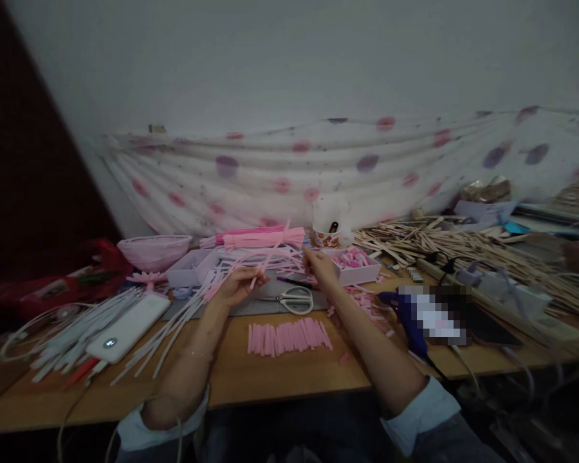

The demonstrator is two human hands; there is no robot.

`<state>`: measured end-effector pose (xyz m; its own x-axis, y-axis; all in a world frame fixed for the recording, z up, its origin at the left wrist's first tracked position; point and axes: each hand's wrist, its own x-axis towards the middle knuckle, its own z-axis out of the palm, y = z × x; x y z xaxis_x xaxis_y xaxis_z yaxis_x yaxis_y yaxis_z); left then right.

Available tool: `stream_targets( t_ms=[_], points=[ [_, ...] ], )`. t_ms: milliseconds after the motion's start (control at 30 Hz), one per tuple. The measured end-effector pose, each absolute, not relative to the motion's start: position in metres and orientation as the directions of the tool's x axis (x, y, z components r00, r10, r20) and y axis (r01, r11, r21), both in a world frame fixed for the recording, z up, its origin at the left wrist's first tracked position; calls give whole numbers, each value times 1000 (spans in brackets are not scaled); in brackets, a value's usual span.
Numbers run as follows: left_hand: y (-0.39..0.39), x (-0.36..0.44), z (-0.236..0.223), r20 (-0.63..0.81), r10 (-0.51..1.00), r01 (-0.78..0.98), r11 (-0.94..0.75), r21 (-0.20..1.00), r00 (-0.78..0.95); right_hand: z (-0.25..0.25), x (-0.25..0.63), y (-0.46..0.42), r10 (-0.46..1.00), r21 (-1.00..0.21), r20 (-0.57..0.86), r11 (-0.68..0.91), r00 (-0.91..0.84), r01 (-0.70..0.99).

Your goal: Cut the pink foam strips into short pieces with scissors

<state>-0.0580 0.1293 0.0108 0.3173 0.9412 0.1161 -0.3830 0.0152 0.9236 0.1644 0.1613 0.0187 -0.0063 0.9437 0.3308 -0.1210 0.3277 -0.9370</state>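
Note:
My left hand is closed, thumb and fingers pinched on a long pink strip that rises from it and curves. My right hand is raised to the right, its fingertips pressed together near the strips; what they hold, if anything, is too blurred to make out. Between and below the hands lie white-handled scissors, blades pointing left, and a dark pen. Nearer to me, short pink pieces lie in a row on the wooden table.
Behind my hands are bundles of pink strips and white strips. A box of pink pieces stands right. A blue glue gun with a cord, thin wooden sticks and a power strip lie further right. Left is a white power bank.

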Motion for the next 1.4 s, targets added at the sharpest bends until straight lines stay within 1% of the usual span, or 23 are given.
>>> stream_targets(
  t_ms=[67,133,233,333,433,500,600,700,867,933,1033,1100,1133,1233,1267,1300,1333,1367,1400],
  points=[
    [129,-49,9,113,938,-249,-30,968,327,17,152,153,930,-947,320,314,-179,-64],
    [130,-43,7,120,932,-116,-84,990,343,16,145,147,911,-942,333,330,-244,-53],
    [130,-40,6,157,918,34,-182,983,364,17,144,144,913,-943,332,329,-238,-51],
    [129,-42,8,215,901,170,-295,940,376,18,151,146,941,-964,260,264,-219,-10],
    [127,-42,11,257,886,241,-366,899,385,16,153,149,956,-981,150,175,-254,81],
    [126,-41,12,265,880,259,-383,887,394,12,152,150,946,-980,139,174,-294,98],
    [124,-39,12,260,870,267,-391,881,418,7,151,154,917,-965,213,251,-336,72],
    [124,-41,12,244,862,243,-378,893,443,6,153,156,897,-931,295,347,-328,111],
    [129,-45,7,207,874,150,-298,943,440,8,152,152,823,-800,497,557,-274,222],
    [129,-43,5,183,884,115,-255,960,430,8,149,149,794,-753,560,607,-237,253],
    [127,-40,5,143,896,73,-191,979,421,7,149,148,759,-701,615,651,-215,291],
    [126,-40,6,121,903,57,-158,986,412,8,154,151,739,-673,650,667,-175,318],
    [126,-42,6,110,906,56,-145,988,408,9,159,154,737,-672,666,661,-119,333],
    [128,-47,6,108,922,31,-129,991,373,12,176,162,720,-718,677,597,156,359],
    [130,-49,5,122,928,8,-133,991,351,12,180,164,719,-741,659,569,223,356],
    [131,-51,4,140,935,-17,-142,990,327,12,182,165,730,-763,635,545,251,347],
    [132,-52,4,157,940,-43,-151,988,302,12,182,165,759,-782,609,525,230,336],
    [133,-52,4,170,944,-63,-159,985,282,11,180,165,801,-797,578,512,156,322],
    [133,-51,3,177,947,-77,-162,984,269,10,176,163,838,-806,544,507,45,306]
  ],
)
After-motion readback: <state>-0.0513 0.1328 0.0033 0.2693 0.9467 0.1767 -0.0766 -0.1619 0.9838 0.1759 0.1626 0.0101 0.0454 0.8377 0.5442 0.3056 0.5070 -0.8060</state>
